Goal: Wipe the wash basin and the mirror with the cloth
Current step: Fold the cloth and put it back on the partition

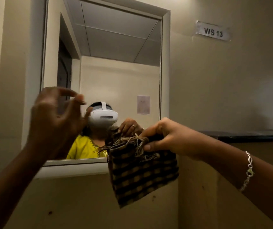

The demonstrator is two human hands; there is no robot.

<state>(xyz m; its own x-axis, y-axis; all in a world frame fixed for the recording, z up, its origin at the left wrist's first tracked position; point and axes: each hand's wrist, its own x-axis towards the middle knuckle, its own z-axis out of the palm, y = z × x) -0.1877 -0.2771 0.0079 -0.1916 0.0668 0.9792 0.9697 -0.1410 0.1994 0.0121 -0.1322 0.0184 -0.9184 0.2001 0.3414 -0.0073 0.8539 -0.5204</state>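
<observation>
We pinch the checked cloth (142, 176) by its fringed top in our right hand (164, 139), hanging below the mirror (116, 47); left hand (56, 116), spread and empty, sits nearer the glass.

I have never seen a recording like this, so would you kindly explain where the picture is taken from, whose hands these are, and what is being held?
There is no machine here: a person works with bare hands, and the single picture comes from a wide-angle camera worn on their head. That is why two arms reach in from the bottom. The white headset reflected in the mirror is that camera rig.

The right hand, with a silver bracelet on its wrist, pinches the fringed top edge of a dark checked cloth, which hangs down in front of the mirror's lower right corner. The left hand is raised before the mirror with fingers spread and holds nothing.

A paper label reading WS 13 is on the wall. The wash basin is not in view.
</observation>
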